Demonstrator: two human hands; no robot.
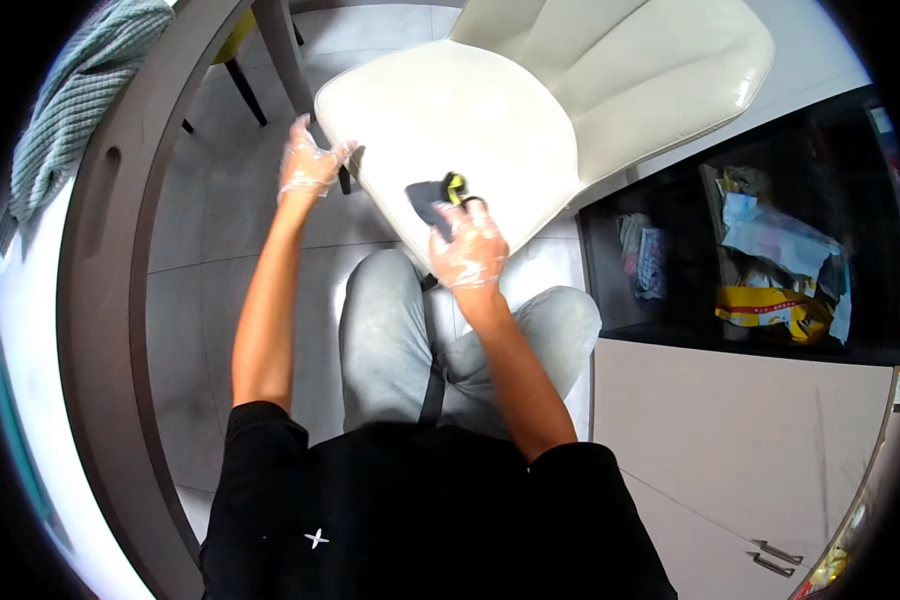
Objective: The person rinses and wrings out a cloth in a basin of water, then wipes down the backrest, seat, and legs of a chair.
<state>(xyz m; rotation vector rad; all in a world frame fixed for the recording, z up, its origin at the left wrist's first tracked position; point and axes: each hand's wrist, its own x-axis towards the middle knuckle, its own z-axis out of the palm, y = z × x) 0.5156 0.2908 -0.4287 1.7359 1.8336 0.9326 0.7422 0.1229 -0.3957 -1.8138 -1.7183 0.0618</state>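
My right hand [468, 246] grips a dark scraper-like tool [431, 204] over the cream seat [450, 120]. My left hand [311, 160] is open near its edge.

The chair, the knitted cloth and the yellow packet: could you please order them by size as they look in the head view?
1. Chair
2. Knitted cloth
3. Yellow packet, clearly the smallest

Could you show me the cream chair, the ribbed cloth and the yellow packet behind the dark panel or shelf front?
Cream chair [445, 110]: head view, middle of its seat.
Ribbed cloth [92, 88]: head view, its draped folds.
Yellow packet [742, 299]: head view, its left part.
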